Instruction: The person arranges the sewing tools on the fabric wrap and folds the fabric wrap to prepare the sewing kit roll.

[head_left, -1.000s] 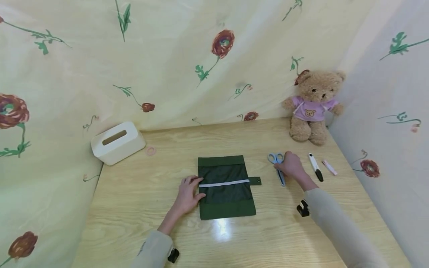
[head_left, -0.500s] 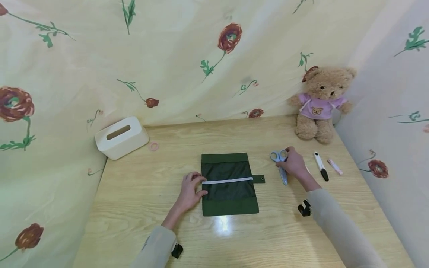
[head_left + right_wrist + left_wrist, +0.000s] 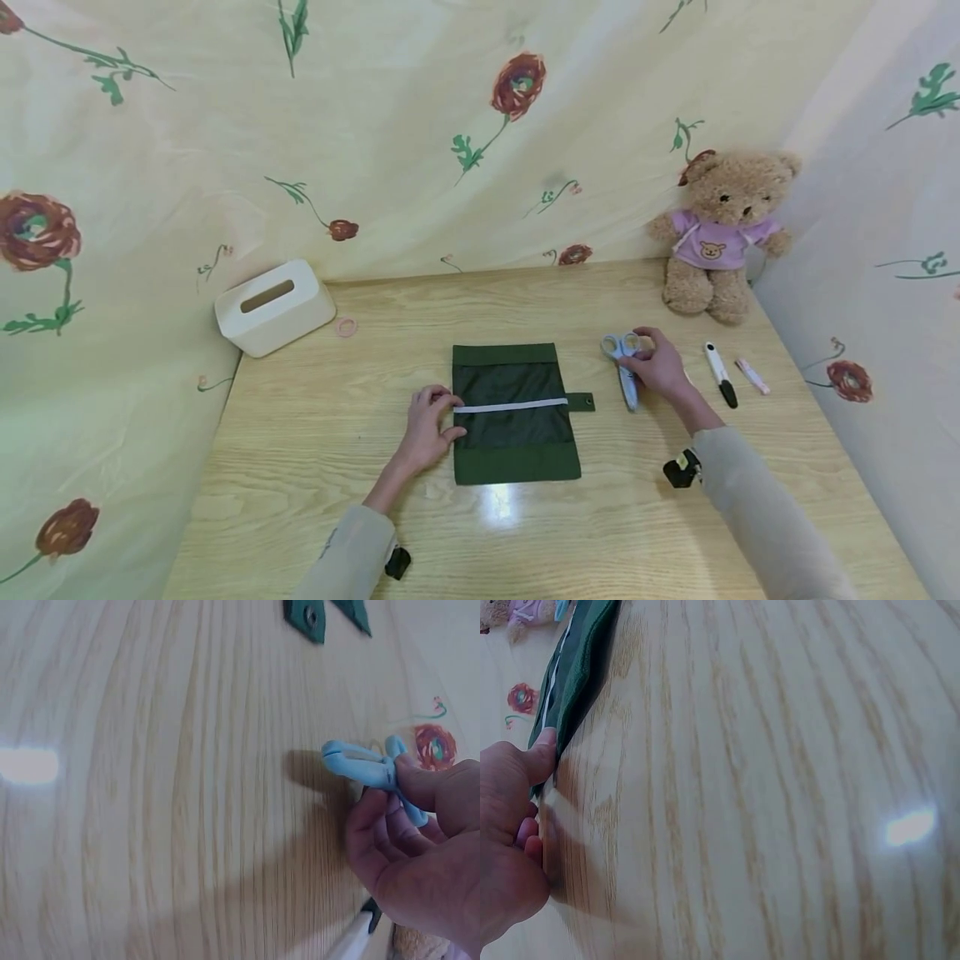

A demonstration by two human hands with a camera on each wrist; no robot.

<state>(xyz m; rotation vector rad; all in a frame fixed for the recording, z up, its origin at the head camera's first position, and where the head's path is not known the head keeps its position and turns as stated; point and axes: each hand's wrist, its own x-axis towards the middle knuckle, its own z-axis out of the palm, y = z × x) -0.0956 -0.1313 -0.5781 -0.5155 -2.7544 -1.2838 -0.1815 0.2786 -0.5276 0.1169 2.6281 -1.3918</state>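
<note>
In the head view a flat green fabric pouch (image 3: 513, 429) lies mid-table, with a white strip across it and a snap tab on its right. My left hand (image 3: 429, 429) holds the pouch's left edge, thumb and fingertips right at the border; the left wrist view shows the thumb on that edge. Light blue scissors (image 3: 627, 382) are in my right hand (image 3: 660, 365), pinched near the handles with the blades toward me. In the right wrist view, thumb and fingers grip the blue handles (image 3: 367, 771) above the table, and the blades are hidden.
A white-and-black pen-like tool (image 3: 720, 375) and a small pink stick (image 3: 752, 376) lie to the right. Behind them a teddy bear (image 3: 723, 237) sits against the floral cloth. At back left stand a white tissue box (image 3: 281, 312) and a pink ring (image 3: 346, 327).
The right hand has tilted the scissors, their blades swinging slightly left and upward. The head view has shifted a little. My left hand has stayed at the pouch's edge.
</note>
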